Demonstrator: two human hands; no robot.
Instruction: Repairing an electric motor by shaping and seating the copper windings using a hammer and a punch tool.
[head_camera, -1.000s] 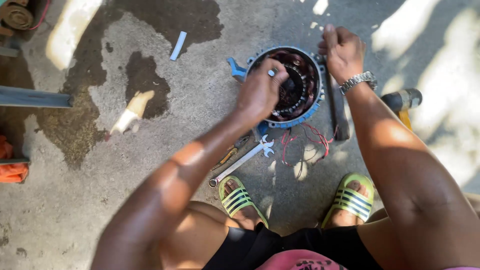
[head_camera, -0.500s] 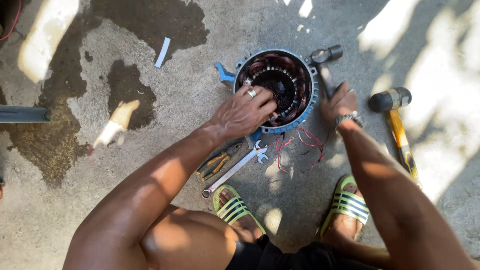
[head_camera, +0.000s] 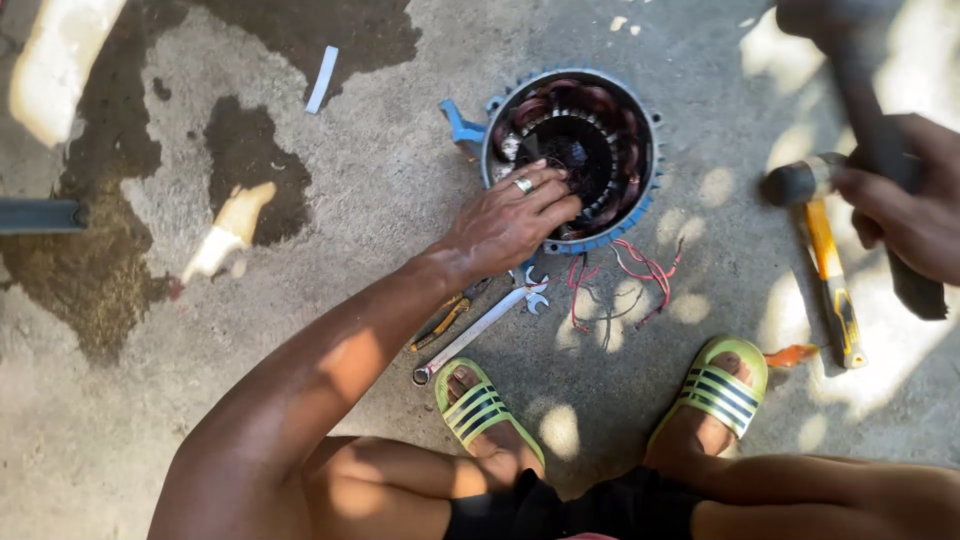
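The ground was rough grey concrete (head_camera: 330, 180) blotched with dark wet stains and dappled with sunlight; on it stood a round blue-rimmed motor stator with copper-brown windings (head_camera: 575, 150), its open face turned upward, just ahead of the person's feet in green striped sandals (head_camera: 485, 410). The left hand (head_camera: 510, 220), a ring on one finger, lay flat on the near rim of the stator, fingers spread loosely and reaching into the bore, gripping nothing; the right hand (head_camera: 900, 205), raised at the right edge, was closed around the dark handle of a blurred hammer (head_camera: 865, 110). A second hammer with a yellow handle and dark head (head_camera: 822, 245) lay on the concrete just below that hand; red and black loose wires (head_camera: 620, 285) trailed from the stator toward the feet; a silver open-ended spanner (head_camera: 475, 335) and yellow-handled pliers (head_camera: 445, 322) rested beneath the left forearm.
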